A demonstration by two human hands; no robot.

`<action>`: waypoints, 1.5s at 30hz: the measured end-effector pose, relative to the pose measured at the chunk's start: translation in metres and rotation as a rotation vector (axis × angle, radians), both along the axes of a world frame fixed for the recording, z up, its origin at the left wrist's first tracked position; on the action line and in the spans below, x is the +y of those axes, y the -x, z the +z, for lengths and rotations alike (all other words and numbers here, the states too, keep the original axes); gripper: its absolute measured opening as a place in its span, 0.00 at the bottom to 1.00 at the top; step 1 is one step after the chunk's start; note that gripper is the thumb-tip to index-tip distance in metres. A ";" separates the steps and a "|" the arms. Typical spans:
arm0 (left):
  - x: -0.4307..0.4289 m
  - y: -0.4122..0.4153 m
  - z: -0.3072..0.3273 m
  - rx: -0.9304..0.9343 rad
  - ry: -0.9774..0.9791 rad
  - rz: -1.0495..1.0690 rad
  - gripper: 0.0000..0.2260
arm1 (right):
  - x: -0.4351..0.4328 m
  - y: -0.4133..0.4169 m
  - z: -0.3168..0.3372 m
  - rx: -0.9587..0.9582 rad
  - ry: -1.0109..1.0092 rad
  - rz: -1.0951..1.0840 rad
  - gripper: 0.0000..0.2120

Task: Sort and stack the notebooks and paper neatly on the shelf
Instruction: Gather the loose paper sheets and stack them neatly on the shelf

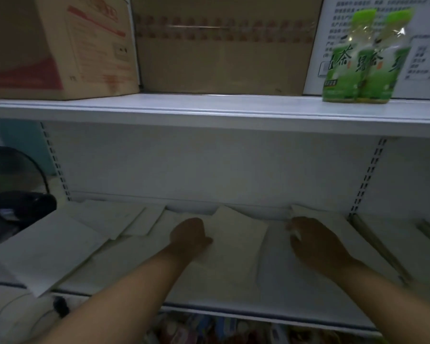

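Left hand (190,235) rests curled, knuckles down, on the pale centre sheet (236,242); whether it pinches the paper cannot be told. Right hand (315,244) lies flat with fingers spread on the neighbouring sheet (283,269), just to the right. Lower shelf (233,310) carries loose paper scattered edge to edge (dim light, outlines soft). Centre sheet's long axis runs front to back, lying between both hands, left nearer. Overlapping papers (114,219) crowd the left; the back wall is close, open room only toward the front lip. Likely next: gather inward.
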State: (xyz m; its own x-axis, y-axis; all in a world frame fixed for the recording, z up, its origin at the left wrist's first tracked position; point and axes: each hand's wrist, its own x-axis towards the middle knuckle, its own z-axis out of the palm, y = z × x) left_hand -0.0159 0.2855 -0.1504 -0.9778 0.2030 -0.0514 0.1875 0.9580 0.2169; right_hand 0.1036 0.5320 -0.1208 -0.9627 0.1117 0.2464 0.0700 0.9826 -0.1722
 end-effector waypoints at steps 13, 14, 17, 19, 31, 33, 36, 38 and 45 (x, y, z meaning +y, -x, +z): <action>-0.148 -0.005 0.043 -0.538 -1.236 0.024 0.25 | -0.133 0.030 -0.052 -0.379 0.039 0.064 0.38; -0.154 -0.009 0.040 -0.539 -1.277 0.024 0.24 | -0.137 0.031 -0.058 -0.397 0.007 0.060 0.37; -0.165 -0.020 0.030 -0.523 -1.322 0.079 0.19 | -0.140 0.032 -0.062 -0.405 -0.092 0.075 0.47; -0.171 -0.026 0.019 -0.502 -1.341 0.156 0.17 | -0.139 0.030 -0.059 -0.452 -0.124 0.115 0.46; -0.128 -0.046 0.001 -0.434 -1.260 0.277 0.18 | -0.215 0.008 -0.038 -0.253 -0.029 0.622 0.23; -0.129 -0.047 -0.004 -0.455 -1.252 0.261 0.16 | -0.203 0.011 -0.048 -0.200 0.045 0.525 0.24; -0.132 -0.047 -0.004 -0.455 -1.264 0.209 0.13 | -0.166 0.023 -0.056 -0.078 -0.004 0.156 0.30; -0.130 -0.046 -0.003 -0.462 -1.284 0.197 0.11 | -0.145 0.030 -0.062 -0.370 0.061 -0.010 0.35; -0.132 -0.042 -0.008 -0.436 -1.287 0.184 0.16 | -0.134 0.022 -0.046 0.000 0.093 -0.087 0.39</action>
